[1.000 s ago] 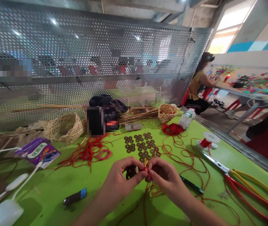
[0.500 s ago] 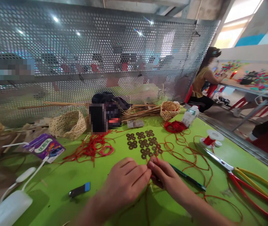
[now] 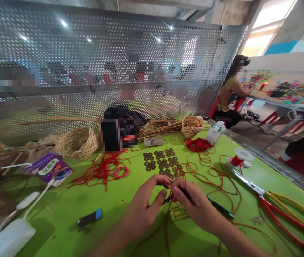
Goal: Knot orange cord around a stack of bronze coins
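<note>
My right hand (image 3: pixel 191 200) is closed in a pinch on a red cord (image 3: pixel 185 180), which loops up above the thumb. Just left of its fingertips, a small red knot with a dark piece (image 3: pixel 172 197) is partly hidden. My left hand (image 3: pixel 148 201) has its thumb and index finger apart, the fingertips close to the right hand. Beyond the hands lie several clusters of dark coin-like discs (image 3: pixel 164 163). Below the right hand rests a small clear yellow-green box (image 3: pixel 180 213). A dark green pen-like tool (image 3: pixel 221 208) lies partly behind that hand.
Scissors (image 3: pixel 260 191) with red and yellow handles and a red thread spool (image 3: pixel 237 160) lie right. Red cords (image 3: pixel 103 167) are heaped left. A blue-tipped dark object (image 3: pixel 89 217), a purple pouch (image 3: pixel 50 168), woven baskets (image 3: pixel 77 142) and a bottle (image 3: pixel 216 132) surround the work area.
My left hand's thumb and index finger have parted from the right fingertips. The right hand has shifted slightly right with the cord, and the small knotted piece now shows.
</note>
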The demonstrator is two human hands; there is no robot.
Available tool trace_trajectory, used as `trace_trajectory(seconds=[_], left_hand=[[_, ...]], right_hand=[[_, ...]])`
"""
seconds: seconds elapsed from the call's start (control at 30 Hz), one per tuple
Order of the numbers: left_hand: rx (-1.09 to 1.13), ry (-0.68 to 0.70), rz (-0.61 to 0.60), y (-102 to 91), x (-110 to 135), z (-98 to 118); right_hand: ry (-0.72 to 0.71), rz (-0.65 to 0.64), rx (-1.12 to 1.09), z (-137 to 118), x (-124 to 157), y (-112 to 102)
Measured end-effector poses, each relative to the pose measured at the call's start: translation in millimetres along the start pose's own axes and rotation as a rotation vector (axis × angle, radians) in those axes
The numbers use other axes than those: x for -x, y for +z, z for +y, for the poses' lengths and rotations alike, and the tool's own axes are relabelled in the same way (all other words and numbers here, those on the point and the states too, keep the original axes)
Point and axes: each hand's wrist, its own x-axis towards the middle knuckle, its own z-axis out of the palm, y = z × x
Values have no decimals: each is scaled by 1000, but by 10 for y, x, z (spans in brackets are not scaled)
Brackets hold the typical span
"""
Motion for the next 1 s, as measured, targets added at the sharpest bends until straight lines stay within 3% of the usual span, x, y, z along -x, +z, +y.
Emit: trace_trajectory(seconds=[0.33, 0.5, 0.63, 0.87, 1.0], left_hand=[[422, -214, -246, -18, -73, -102], [567, -276, -280, -11, -66, -131], [563, -241, -355, -9, -65, -138], [313, -199, -379, -44, -57, -118], [442, -222, -392, -24, -49, -100]], right_hand=[[-40, -4, 107, 15, -14, -58], [-82, -29, 101, -8, -13, -73], [-92, -45, 84, -1, -6, -75], [-117, -96, 44, -16, 3, -75], [-81, -105, -3, -9, 19, -67]])
